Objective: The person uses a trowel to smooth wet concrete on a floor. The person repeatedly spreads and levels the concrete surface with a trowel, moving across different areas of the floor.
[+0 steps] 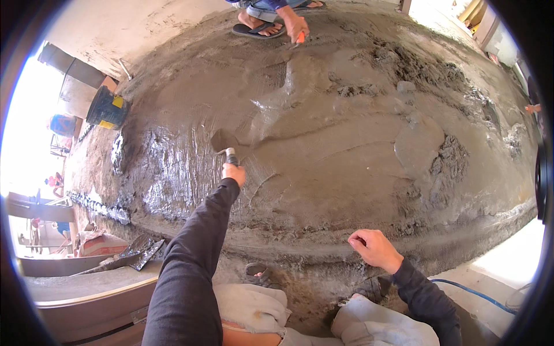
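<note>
My left hand [234, 173] is closed round the handle of a trowel [225, 140], its blade lying on wet grey mortar [323, 155] left of the middle. That arm is stretched far forward. Held loosely closed, my right hand [376, 249] hovers above the near edge of the mortar, by my right knee. A dark gap shows between its thumb and fingers, and no tool is visible in it. Across the mortar, another person's hand [295, 24] grips an orange-handled tool [300, 38] close to the surface.
A dark bucket [108, 108] with yellow patches stands at the left. Rough heaps of mortar [424, 66] lie at the far right. A mortar-caked shovel [135, 254] rests at the lower left. The other person's sandalled foot [259, 29] is at the far edge; a blue hose [476, 295] runs lower right.
</note>
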Demonstrator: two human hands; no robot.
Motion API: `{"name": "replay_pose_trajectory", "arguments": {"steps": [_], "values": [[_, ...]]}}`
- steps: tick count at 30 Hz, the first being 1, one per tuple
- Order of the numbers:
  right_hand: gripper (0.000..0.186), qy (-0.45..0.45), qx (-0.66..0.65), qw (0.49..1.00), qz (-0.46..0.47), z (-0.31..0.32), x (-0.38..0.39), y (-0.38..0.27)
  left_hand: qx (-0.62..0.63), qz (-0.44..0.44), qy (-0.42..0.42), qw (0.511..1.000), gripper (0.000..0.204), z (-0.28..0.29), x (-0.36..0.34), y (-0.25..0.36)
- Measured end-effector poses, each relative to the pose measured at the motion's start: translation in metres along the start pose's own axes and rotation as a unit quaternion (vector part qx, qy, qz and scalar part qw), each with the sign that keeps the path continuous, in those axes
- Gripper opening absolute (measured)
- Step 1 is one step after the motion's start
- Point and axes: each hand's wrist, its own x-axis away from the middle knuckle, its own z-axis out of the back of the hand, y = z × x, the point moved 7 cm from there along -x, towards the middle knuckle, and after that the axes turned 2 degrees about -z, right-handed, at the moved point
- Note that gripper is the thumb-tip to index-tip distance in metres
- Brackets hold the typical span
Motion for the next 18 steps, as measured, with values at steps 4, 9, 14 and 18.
{"name": "replay_pose_trajectory", "arguments": {"steps": [4, 9, 14, 18], "values": [[0.018, -0.01, 0.014, 1.0, 0.008, 0.006, -0.009, -0.016, 0.048, -0.056, -0.067, 0.995, 0.046, -0.026, 0.048, 0.077], [0.016, -0.031, -0.009, 0.999, 0.031, 0.001, -0.012, -0.032, 0.098, -0.041, -0.063, 0.992, 0.045, -0.042, 0.081, 0.142], [0.016, -0.02, 0.005, 0.999, 0.037, 0.007, 0.004, -0.011, 0.142, -0.027, -0.088, 0.986, 0.049, -0.066, 0.105, 0.211], [0.016, -0.013, 0.007, 1.0, 0.008, 0.014, 0.017, 0.001, 0.127, -0.032, -0.106, 0.986, 0.045, -0.088, 0.106, 0.236]]}}
